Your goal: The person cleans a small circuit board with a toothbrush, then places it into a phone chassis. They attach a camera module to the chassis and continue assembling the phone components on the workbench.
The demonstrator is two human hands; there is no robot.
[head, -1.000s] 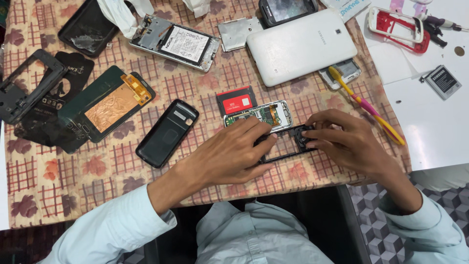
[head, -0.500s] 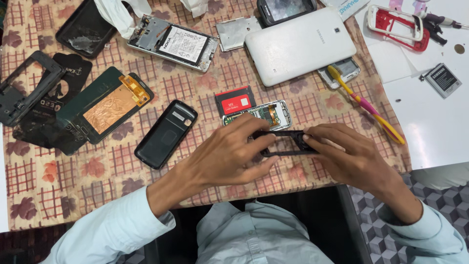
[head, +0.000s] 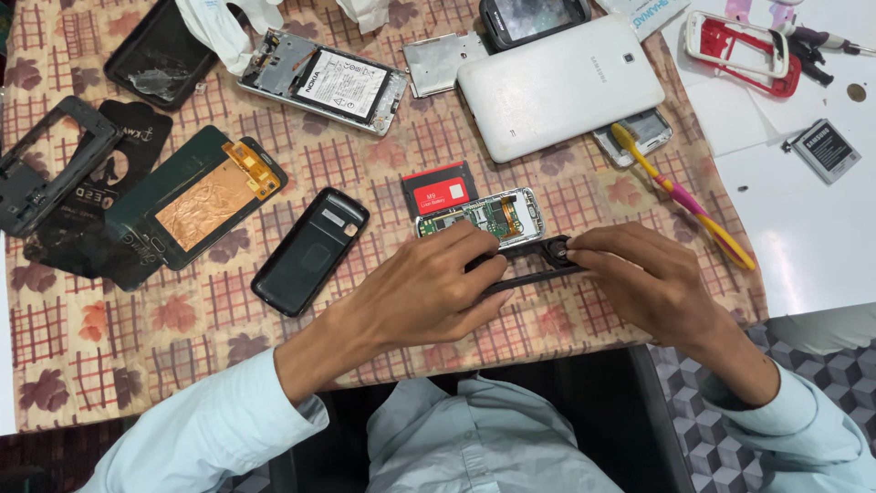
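A thin black phone frame [head: 534, 263] is held level just above the table's front edge, gripped at both ends. My left hand [head: 424, 292] pinches its left end with fingers curled over it. My right hand [head: 643, 283] grips its right end with thumb and fingertips. Just behind the frame lies an opened small phone with a green circuit board [head: 484, 215], and a red and black battery [head: 440, 190] rests beside it. A black phone back cover [head: 310, 251] lies to the left of my left hand.
A patterned cloth [head: 182, 319] covers the table. On it lie a white tablet [head: 558, 87], a stripped phone with its battery showing [head: 324, 80], a dark panel with copper foil [head: 196, 203], black frames [head: 46, 173], a yellow and pink toothbrush [head: 680, 196], and a red and white phone frame [head: 739, 46].
Both hands have tilted and shifted the black frame slightly; my right hand has slid a little lower and right along it. Everything on the table lies as before.
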